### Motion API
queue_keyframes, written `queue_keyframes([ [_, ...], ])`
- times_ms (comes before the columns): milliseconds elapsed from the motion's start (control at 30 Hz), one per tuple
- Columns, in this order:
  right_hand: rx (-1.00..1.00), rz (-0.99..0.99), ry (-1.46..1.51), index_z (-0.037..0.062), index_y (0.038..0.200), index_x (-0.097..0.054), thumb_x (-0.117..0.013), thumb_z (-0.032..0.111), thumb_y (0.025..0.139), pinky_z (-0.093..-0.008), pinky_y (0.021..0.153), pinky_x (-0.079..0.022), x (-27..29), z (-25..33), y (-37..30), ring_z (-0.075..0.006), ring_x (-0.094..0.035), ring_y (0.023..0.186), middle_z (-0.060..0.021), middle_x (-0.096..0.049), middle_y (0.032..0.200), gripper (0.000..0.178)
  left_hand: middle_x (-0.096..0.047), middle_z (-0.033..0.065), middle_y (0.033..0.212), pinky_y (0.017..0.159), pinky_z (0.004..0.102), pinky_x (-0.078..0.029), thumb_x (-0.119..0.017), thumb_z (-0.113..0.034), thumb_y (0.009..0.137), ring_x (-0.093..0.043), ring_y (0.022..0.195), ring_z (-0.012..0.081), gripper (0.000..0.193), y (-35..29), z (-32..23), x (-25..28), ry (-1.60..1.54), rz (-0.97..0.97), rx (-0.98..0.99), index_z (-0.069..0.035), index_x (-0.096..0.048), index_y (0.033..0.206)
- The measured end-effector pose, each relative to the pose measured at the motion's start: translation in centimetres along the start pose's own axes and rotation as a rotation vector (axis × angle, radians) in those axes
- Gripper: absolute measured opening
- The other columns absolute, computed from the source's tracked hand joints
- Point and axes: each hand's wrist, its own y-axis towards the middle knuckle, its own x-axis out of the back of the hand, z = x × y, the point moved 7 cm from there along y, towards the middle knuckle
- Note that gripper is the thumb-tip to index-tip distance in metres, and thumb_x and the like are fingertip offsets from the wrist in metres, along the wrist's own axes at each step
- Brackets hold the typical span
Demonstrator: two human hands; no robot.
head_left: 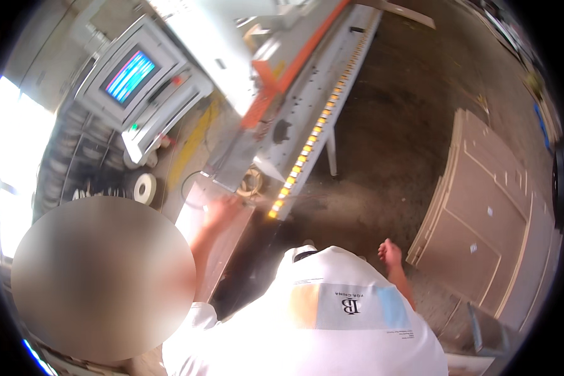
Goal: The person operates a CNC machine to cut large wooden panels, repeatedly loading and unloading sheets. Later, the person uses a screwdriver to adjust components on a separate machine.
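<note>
Seen from above, a pale pinkish, flat rectangular panel (227, 241) lies ahead and to the left of the wearer, who has on a white printed shirt (307, 313). The panel's long axis runs away from the body, leaning a little to the right, and its far end is beside the grey metal end of a long orange and white machine (257, 109). A straight rail of yellow and white rollers (316, 130) runs along the machine's near side, slanting the same way as the panel but starting farther right.

The left hand (224, 211) is much the nearer one: its bare forearm reaches forward along the panel, and the hand is over the panel's far part. Motion blur hides the fingers, so whether they press, grip or only hover cannot be told. The right hand (390, 252) hangs well apart from it, on the other side of the body, fingers curled in, with nothing visible in them. Farther right is a stack of flat brown boards (476, 213). A grey control console with a lit blue screen (131, 75) stands at far left.
</note>
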Motion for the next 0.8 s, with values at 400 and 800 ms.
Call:
queue_keyframes([
  [400, -0.064, 0.031, -0.189, 0.0051, 0.098, -0.071, -0.065, 0.032, 0.096, -0.0305, 0.060, -0.054, -5.9, -3.5, -7.6, -0.0165, -0.068, 0.071, -0.0055, -0.070, 0.085, 0.028, -0.066, 0.0052, 0.077, 0.066, 0.0375, -0.048, -0.071, -0.031, 0.093, -0.062, 0.069, 0.0226, 0.017, -1.2, 25.8, 9.9, -0.459, -0.903, 0.696, -0.016, -0.075, 0.100],
  [800, 0.082, -0.032, -0.447, 0.0066, 0.117, -0.066, -0.065, 0.041, 0.095, -0.0363, 0.067, -0.056, -1.2, -14.6, -17.3, -0.0222, -0.070, 0.086, -0.0129, -0.071, 0.105, 0.041, -0.074, 0.0110, 0.092, 0.078, 0.0398, -0.052, -0.063, -0.037, 0.100, -0.071, 0.089, 0.0248, 0.032, 9.7, 44.5, -4.9, -0.876, -0.972, 0.694, -0.008, -0.072, 0.111],
])
